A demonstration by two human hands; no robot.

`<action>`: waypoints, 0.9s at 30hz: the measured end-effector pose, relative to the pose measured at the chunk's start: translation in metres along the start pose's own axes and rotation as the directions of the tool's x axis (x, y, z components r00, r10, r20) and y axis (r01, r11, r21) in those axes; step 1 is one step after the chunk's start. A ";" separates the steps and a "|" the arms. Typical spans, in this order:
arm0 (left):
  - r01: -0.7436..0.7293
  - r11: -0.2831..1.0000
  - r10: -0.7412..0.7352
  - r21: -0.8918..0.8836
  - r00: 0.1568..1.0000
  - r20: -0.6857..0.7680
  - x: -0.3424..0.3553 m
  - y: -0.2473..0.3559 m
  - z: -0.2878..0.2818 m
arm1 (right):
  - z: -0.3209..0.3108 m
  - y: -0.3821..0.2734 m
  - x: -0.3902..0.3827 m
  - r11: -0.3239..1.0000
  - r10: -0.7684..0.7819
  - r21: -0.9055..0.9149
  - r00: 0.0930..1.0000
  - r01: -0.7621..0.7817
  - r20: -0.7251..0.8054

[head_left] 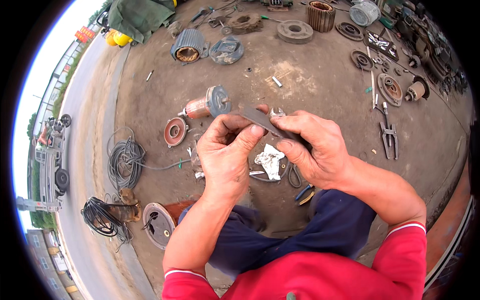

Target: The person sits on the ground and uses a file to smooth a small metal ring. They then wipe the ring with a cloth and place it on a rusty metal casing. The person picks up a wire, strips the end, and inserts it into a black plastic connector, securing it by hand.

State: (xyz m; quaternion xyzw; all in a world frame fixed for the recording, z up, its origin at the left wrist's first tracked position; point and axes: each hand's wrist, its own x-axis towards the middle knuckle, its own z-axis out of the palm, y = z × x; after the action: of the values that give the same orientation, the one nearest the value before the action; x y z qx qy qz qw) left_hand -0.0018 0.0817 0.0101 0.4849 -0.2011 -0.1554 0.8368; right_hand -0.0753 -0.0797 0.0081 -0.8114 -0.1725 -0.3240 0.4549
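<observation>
Both hands are raised at the centre, gripping a dark flat strip that lies at a slant between them. My left hand has its fingers curled round the strip's left part, with the thumb pressed on it. My right hand grips the right part; a small shiny metal piece shows by its index fingertip, too small to make out. Beyond them a motor rotor with a grey end disc lies on the ground near a red-brown ring cover. Crumpled white paper lies below my hands.
Cable coils, a round plate and pliers lie around my legs. A puller is at right. Motor housings, discs and heaped parts stand farther back. A road with a vehicle runs along the left.
</observation>
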 end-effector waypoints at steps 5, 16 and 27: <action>-0.040 0.999 0.040 0.001 0.998 0.050 0.000 0.002 0.000 | -0.006 -0.005 0.001 0.999 -0.034 -0.013 0.999 0.035 0.023; -0.066 0.998 0.063 0.022 0.991 0.117 -0.002 -0.003 0.004 | -0.012 -0.005 0.001 1.000 -0.015 -0.017 1.000 0.015 -0.021; -0.168 0.982 0.145 0.081 0.962 0.232 0.004 -0.009 0.004 | -0.016 -0.004 0.000 0.999 0.032 0.046 0.998 -0.030 -0.057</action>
State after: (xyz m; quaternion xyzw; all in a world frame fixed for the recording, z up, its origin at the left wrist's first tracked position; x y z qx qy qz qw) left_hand -0.0008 0.0727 0.0044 0.4882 -0.3397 -0.1320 0.7930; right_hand -0.0831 -0.0908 0.0170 -0.7939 -0.1539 -0.3361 0.4827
